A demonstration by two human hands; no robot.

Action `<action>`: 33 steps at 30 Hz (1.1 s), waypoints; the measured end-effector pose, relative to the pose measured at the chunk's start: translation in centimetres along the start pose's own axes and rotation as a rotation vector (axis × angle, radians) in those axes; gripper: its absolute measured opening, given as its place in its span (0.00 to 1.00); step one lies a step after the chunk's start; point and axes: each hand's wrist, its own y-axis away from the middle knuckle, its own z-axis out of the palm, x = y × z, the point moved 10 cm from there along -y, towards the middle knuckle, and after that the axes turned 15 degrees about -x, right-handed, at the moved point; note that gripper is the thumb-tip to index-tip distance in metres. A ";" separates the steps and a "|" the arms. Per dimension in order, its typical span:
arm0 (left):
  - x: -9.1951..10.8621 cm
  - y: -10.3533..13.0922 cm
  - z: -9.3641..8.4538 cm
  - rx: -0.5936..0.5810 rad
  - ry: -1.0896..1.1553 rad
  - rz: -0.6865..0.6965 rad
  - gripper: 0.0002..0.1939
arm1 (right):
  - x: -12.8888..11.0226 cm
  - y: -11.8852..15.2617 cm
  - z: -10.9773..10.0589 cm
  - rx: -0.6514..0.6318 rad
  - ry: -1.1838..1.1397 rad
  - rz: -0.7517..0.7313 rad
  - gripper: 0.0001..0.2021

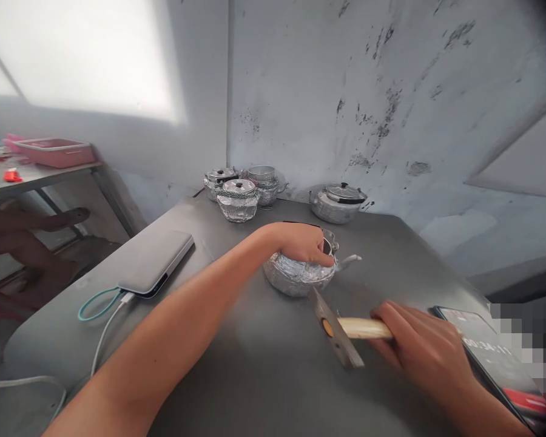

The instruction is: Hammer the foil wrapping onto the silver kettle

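Note:
A dented silver kettle (pixel 295 276) stands upright on the grey table, its spout pointing right. My left hand (pixel 303 243) reaches across from the left and grips the kettle at its top, fingers curled down by the opening. That hand covers much of the rim and part of the dark handle. A hammer (pixel 341 343) with a pale wooden handle is in my right hand (pixel 421 343), whose fingers wrap round the grip. The metal head lies just in front of the kettle's lower right side; whether it touches the kettle I cannot tell.
At the back left stand several silver pots (pixel 237 203); a lidded kettle (pixel 338 203) is by the wall. A power bank (pixel 157 267) with a white cable lies left. A phone (pixel 486 346) is at right. A red basket (pixel 54 153) and another person's limbs (pixel 22 243) appear far left.

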 end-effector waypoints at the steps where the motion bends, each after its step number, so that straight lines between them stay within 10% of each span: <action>1: 0.0 0.0 0.0 0.002 -0.003 -0.005 0.26 | 0.0 0.0 0.0 -0.001 0.003 0.002 0.17; 33: -0.2 0.0 0.2 -0.023 0.014 -0.023 0.26 | -0.4 -0.2 -1.0 0.063 0.010 0.014 0.21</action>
